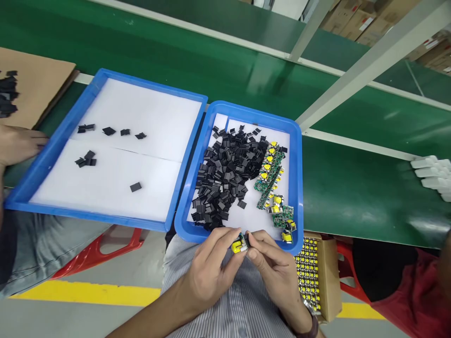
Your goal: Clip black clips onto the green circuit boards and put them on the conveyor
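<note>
Close to my body, my left hand (207, 270) pinches a small circuit board (238, 245) with a yellow-wrapped transformer on it. The fingertips of my right hand (275, 267) close on a small black plastic piece (247, 240) at the board's right end; how far the two fit together is hidden by my fingers. Just beyond my hands, a blue tray (299, 188) lined in white bears a heap of black plastic pieces (229, 166). At its right side lie a row of joined circuit boards (269, 171) and several loose boards (282, 216).
To the left, a second blue tray (88, 213) has a few scattered black pieces (136, 187). A person's hand (19, 145) rests beside it, near cardboard (38, 77). Below right stands a carton (329, 281) of boards. White parts (433, 173) lie on the green table (355, 188). A metal post (352, 75) rises behind.
</note>
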A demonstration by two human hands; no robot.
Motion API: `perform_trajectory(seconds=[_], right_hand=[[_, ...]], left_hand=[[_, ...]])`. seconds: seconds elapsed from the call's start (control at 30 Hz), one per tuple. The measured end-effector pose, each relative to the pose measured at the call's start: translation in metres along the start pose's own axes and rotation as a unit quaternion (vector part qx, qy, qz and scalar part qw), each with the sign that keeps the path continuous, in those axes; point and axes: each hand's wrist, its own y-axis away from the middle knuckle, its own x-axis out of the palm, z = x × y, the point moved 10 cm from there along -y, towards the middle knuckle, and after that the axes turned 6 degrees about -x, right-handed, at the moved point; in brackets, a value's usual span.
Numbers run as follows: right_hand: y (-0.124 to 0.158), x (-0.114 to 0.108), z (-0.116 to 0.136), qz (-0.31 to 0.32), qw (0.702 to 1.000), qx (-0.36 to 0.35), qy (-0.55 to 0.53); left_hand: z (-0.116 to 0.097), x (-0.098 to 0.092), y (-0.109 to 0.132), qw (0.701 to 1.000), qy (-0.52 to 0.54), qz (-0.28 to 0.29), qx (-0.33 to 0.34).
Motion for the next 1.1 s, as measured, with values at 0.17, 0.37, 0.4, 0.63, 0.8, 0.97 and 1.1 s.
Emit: perform_trajectory(seconds=[0.17, 0.37, 0.4, 0.63, 0.8, 0.97, 1.1], right_hand=[[-0.006, 0.011, 0.008, 0.047, 0.998, -0.029, 0.02], [-0.012, 0.012, -0.002, 0.002, 0.992, -0.009, -0.124], [-0.012, 0.011, -0.003, -0.011, 0.991, -0.006, -0.137], [-0.014, 0.013, 0.011, 0.024, 0.996, -0.049, -0.063], [-0.017, 0.011, 0.017, 0.046, 0.996, -0.075, -0.024], [-0.029, -0.037, 0.024, -0.048, 0.99, -0.103, 0.085], [-0.044, -0.174, 0.004, -0.274, 0.933, -0.047, 0.229]], left_hand=[[0.007, 0.003, 0.003, 0.999, -0.032, 0.007, -0.011], [0.009, -0.005, 0.002, 0.999, -0.024, -0.037, -0.01], [0.009, -0.006, 0.002, 0.999, -0.024, -0.044, -0.011], [0.003, -0.012, 0.003, 0.998, -0.037, -0.051, 0.013], [0.007, -0.001, -0.001, 1.0, -0.022, -0.012, 0.015], [0.004, 0.017, -0.009, 0.996, -0.053, 0.033, 0.058], [0.002, 0.011, -0.023, 0.991, -0.108, 0.013, 0.081]])
